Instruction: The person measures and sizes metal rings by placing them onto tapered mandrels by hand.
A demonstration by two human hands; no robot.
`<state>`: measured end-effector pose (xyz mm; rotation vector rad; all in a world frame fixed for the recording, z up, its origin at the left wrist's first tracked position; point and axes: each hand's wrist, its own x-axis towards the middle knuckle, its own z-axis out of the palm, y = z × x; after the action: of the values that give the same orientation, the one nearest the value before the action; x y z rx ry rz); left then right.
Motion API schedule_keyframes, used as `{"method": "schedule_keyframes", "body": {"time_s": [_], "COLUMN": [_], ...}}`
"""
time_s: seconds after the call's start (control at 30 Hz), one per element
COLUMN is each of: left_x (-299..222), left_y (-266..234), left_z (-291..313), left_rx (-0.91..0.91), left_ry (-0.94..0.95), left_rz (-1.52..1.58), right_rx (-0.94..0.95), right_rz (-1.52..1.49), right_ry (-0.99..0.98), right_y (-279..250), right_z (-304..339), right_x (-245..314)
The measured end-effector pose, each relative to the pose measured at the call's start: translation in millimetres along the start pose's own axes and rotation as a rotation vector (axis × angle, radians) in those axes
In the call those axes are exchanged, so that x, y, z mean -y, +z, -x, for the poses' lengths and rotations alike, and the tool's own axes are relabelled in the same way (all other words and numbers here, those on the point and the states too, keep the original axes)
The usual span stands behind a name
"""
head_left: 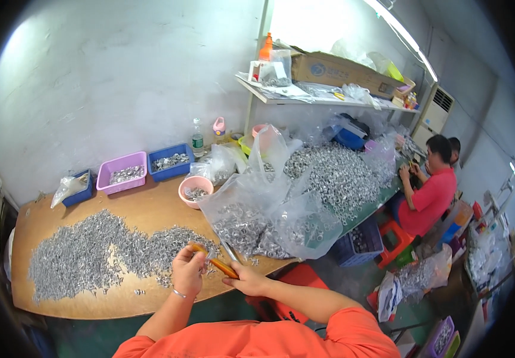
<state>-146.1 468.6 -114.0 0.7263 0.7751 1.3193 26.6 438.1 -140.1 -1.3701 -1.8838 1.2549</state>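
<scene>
Both hands were held over the wooden table (144, 209): the left hand (187, 273) was pinched shut on a small metal part beside the grey heap (90, 253), and the right hand (246, 280) was closed around orange-handled pliers (217, 264).

Bare wood is left along the worktop (150, 209) middle and its near edge. The left half is blocked by a spread of small metal parts (90, 253); the right end is crowded by bulging clear bags (269, 209); tubs (123, 172) line the far edge.
</scene>
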Motion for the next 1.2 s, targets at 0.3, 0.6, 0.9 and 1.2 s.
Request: {"method": "schedule_keyframes", "body": {"time_s": [0.3, 0.6, 0.9, 1.2], "left_x": [0, -17, -17, -38], "left_y": [3, -12, -22, -53], "left_z": [30, 84, 145, 144], "left_rx": [0.129, 0.139, -0.389, -0.217], "left_ry": [-0.152, 0.135, 0.558, 0.217], "left_rz": [-0.342, -0.086, -0.516, -0.193], "right_rx": [0.402, 1.046, 1.251, 1.107], "right_rz": [-0.563, -0.963, -0.637, -0.412], "right_ry": [0.121, 0.332, 0.076, 0.115], "right_y": [3, 5, 44, 58], "right_z": [2, -1, -20, -29], "right_x": [21, 31, 60, 77]}}
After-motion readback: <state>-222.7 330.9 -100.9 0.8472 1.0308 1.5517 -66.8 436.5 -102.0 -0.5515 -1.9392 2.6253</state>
